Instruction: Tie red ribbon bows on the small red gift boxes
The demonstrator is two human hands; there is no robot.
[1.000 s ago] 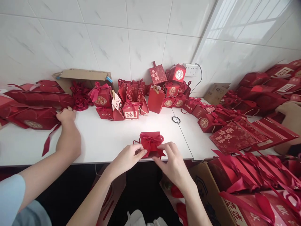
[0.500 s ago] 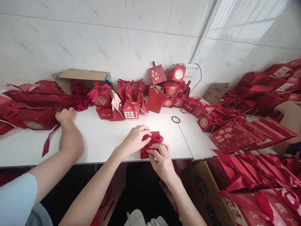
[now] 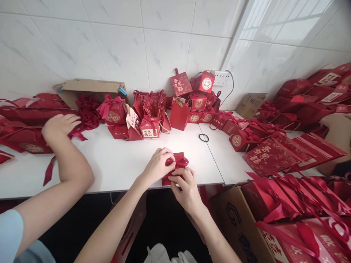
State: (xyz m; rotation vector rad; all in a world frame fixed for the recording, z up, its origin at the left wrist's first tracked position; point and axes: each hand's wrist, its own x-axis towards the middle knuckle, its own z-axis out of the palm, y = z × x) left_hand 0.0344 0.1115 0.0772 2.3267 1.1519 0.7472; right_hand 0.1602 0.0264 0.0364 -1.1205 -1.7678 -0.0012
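Tabletop (image 3: 120, 160) under box (image 3: 179, 156), tiled wall (image 3: 164, 47) behind

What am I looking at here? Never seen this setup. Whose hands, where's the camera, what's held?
No robot: just a person's bare hands, seen from one head-worn camera looking forward and down. The left hand and right hand are at the ribbon on a small red box; the fingers partly hide the grip. Behind them, the white table holds red gift boxes and a black ring. The hand at far left is a co-worker's.
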